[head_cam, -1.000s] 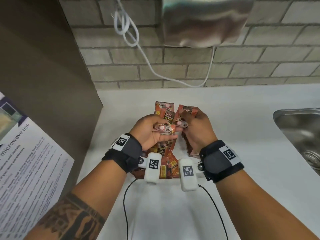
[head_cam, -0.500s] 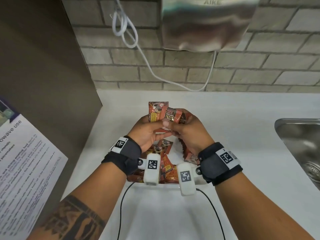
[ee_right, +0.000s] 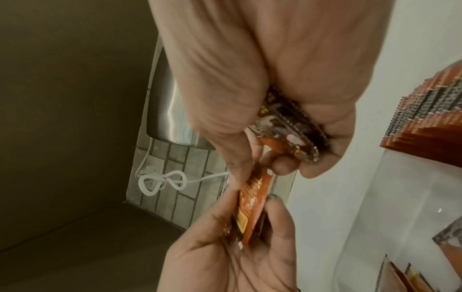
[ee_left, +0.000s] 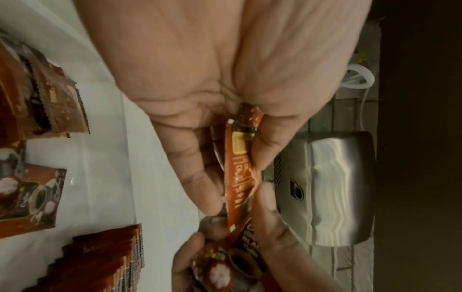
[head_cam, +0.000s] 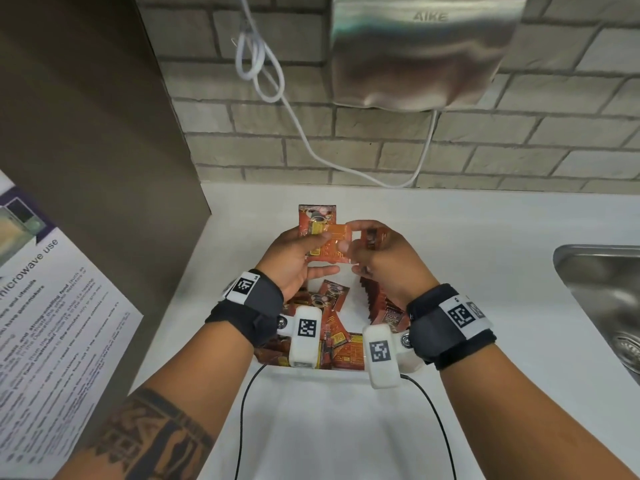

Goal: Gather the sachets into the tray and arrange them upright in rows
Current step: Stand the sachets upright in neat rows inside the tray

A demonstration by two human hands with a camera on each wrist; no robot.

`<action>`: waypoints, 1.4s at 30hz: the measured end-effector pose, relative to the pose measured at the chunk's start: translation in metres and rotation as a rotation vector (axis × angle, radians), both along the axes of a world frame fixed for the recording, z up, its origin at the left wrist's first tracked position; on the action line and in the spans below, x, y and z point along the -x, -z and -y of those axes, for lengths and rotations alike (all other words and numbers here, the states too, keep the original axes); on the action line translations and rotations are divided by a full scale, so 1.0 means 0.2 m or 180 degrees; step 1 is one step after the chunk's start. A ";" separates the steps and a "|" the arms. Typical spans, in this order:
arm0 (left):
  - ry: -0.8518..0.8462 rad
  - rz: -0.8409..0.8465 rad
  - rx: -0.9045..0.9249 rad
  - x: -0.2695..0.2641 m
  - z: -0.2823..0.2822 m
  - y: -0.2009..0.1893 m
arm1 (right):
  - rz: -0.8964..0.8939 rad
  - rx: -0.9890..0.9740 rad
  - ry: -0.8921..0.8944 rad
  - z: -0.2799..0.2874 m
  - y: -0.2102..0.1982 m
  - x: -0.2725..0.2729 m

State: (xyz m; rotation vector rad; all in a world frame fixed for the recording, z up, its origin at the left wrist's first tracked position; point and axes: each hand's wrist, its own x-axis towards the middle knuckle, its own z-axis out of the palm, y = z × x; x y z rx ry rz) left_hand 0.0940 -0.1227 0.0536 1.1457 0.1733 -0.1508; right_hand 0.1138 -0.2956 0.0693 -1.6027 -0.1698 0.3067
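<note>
Partly done: one upright row (head_cam: 375,299) stands in the tray (head_cam: 311,370), loose sachets (head_cam: 334,294) remain; both hands, left hand (head_cam: 294,261) and right hand (head_cam: 388,261), pinch sachets (head_cam: 329,244) at frame centre.

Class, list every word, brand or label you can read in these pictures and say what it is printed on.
"AIKE": steel hand dryer on the brick wall.
"microwave use": paper notice; its smaller print is blurred.
"D2X": sachet in the tray.
"BLA": held sachet, partly hidden.

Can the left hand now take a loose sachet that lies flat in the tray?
Probably not at once. The left hand already pinches sachets above the tray, so its grip is full. The loose sachet lies uncovered just below, so the way down looks free once the hand is emptied.
</note>
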 end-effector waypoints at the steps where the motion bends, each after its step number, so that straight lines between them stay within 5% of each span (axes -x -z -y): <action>1: 0.0036 0.0028 -0.0098 0.00 0.01 0.00 | 0.0058 0.0117 0.0006 -0.01 0.00 0.00; 7: -0.0119 -0.0065 -0.0051 -0.01 0.00 0.00 | 0.0505 0.0139 0.0441 0.00 0.00 -0.01; 15: 0.0056 -0.0092 0.0213 -0.01 -0.01 -0.02 | 0.2403 0.1346 0.0580 -0.04 0.11 0.01; 21: -0.0020 0.0129 -0.0425 -0.02 -0.03 -0.01 | 0.1943 0.1350 0.0584 -0.03 0.11 0.02; 24: -0.0170 0.0092 -0.0500 -0.03 -0.04 -0.01 | 0.0700 0.0409 0.0824 0.00 0.08 -0.02; 27: -0.0290 0.0080 -0.0431 -0.04 -0.05 -0.01 | -0.0406 -0.0330 0.0284 -0.01 0.05 -0.01; 30: -0.0372 0.0104 -0.0618 -0.05 -0.04 0.00 | -0.0315 -0.0249 0.0005 -0.03 0.04 0.01; 37: 0.0038 0.0077 -0.1016 -0.04 -0.03 0.02 | -0.0242 -0.1021 0.0722 -0.02 0.05 -0.05; 42: 0.0223 0.0333 -0.0903 -0.02 0.05 0.01 | -0.0067 -0.0911 0.0374 -0.08 0.06 -0.03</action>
